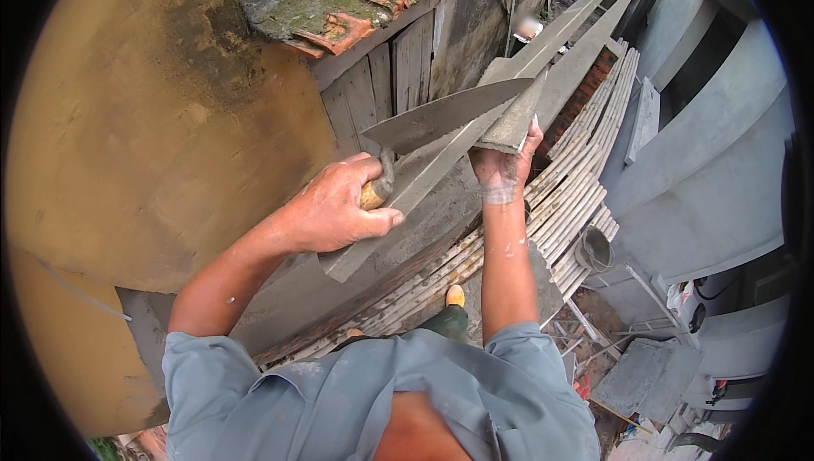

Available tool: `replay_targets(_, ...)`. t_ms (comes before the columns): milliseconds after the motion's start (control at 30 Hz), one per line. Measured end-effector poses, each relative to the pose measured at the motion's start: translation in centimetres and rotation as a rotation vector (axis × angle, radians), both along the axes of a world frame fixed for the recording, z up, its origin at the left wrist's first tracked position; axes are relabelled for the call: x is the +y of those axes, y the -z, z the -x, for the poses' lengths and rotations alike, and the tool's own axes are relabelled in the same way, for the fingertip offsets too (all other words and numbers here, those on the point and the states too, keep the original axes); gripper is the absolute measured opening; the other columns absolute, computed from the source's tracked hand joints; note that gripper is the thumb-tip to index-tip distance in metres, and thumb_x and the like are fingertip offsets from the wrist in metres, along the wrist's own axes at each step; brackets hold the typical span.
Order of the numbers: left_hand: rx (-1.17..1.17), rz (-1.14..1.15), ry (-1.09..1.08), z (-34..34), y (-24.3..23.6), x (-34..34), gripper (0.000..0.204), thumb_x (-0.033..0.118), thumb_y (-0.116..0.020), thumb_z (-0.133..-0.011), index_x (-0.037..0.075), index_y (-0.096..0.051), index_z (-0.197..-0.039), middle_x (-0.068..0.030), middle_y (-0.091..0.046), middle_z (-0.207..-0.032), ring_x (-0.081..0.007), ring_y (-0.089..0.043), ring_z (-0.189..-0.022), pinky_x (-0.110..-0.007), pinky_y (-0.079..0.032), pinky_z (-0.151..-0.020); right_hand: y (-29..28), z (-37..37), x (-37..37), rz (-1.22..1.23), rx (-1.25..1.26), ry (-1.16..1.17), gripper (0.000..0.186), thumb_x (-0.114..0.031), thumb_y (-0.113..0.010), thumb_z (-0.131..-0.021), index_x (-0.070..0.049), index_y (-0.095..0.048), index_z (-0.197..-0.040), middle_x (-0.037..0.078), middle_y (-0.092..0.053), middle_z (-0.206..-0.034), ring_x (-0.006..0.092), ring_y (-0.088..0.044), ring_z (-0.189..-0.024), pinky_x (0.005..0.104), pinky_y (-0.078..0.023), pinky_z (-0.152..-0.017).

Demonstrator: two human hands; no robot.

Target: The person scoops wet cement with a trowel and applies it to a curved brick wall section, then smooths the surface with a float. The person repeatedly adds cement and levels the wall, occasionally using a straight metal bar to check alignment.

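Observation:
My left hand (348, 206) grips the wooden handle of a trowel (437, 113), its long grey blade angled up to the right over a long mortar-coated straightedge bar (365, 253); the thumb lies against that bar. My right hand (500, 168) grips a grey, mortar-smeared board (517, 126) from below, right of the trowel, with its fingers partly hidden behind it. The straightedge runs diagonally along a grey rendered ledge (424, 219). A second long grey bar (581, 58) lies beside it toward the top right.
A stained yellow wall (161, 164) and mossy tiled roof edge (322, 3) border the left. Bamboo poles (577, 206) form a walkway where my booted foot (455, 296) stands. A bucket (593, 249), metal ladder-like frame (661, 308) and grey building (695, 181) are at right, with a drop below.

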State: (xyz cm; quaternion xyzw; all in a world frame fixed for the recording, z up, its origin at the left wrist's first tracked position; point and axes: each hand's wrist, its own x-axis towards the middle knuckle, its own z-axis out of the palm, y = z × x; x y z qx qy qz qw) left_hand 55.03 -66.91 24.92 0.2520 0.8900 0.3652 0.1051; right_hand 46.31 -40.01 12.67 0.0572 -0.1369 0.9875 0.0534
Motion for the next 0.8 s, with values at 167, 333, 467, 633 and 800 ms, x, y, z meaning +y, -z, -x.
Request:
replay_targets(167,0.207,0.055,-0.183,-1.5,-2.7,-7.1,0.041,0.028,-0.078,-0.075,-0.004,-0.055,-0.085,-0.0148,-0.048,-0.084,-0.0286,-0.051,-0.082,-0.043,-0.044,-0.077,-6.5,4.0,-7.0,-0.13,0.075,-0.024,0.061,-0.055,-0.062,-0.092,-0.02,-0.055,-0.142,0.006,-0.058,-0.142,0.0326,-0.054,-0.131,0.0621,-0.039,-0.112)
replay_targets(333,0.194,-0.055,-0.307,-2.0,-5.5,-11.8,0.033,0.024,-0.075,-0.077,-0.002,-0.06,-0.092,-0.0028,-0.055,-0.085,-0.012,-0.051,-0.08,-0.031,-0.045,-0.071,-11.1,7.0,-13.1,-0.102,0.104,-0.183,0.062,-0.057,-0.063,-0.091,-0.018,-0.056,-0.139,0.013,-0.055,-0.147,0.0405,-0.051,-0.133,0.0739,-0.032,-0.11)
replay_targets(467,0.101,-0.074,-0.384,-1.7,-7.8,-14.3,0.032,0.025,-0.074,-0.078,0.0,-0.059,-0.091,-0.0004,-0.055,-0.079,-0.0097,-0.05,-0.075,-0.03,-0.044,-0.066,-12.2,9.4,-16.7,-0.152,0.059,-0.19,0.078,-0.066,-0.065,-0.087,-0.02,-0.046,-0.148,0.024,-0.047,-0.146,0.0466,-0.05,-0.13,0.0746,-0.039,-0.102)
replay_targets(633,0.09,0.066,-0.376,1.7,-9.3,-16.1,0.035,0.027,-0.071,-0.076,-0.003,-0.061,-0.092,-0.0029,-0.055,-0.079,-0.0109,-0.05,-0.075,-0.031,-0.045,-0.066,-11.9,11.9,-19.8,-0.13,-0.104,-0.284,0.08,-0.066,-0.067,-0.085,-0.021,-0.046,-0.148,0.021,-0.049,-0.142,0.0443,-0.05,-0.127,0.0719,-0.04,-0.102)
replay_targets(800,0.162,0.228,-0.391,5.2,-8.6,-18.4,0.033,0.022,-0.072,-0.074,-0.003,-0.057,-0.089,-0.0051,-0.051,-0.076,-0.0124,-0.05,-0.074,-0.034,-0.046,-0.066,-10.8,11.9,-20.6,-0.174,-0.083,-0.293,0.081,-0.068,-0.059,-0.089,-0.011,-0.046,-0.146,0.024,-0.047,-0.151,0.046,-0.047,-0.136,0.0707,-0.038,-0.107)
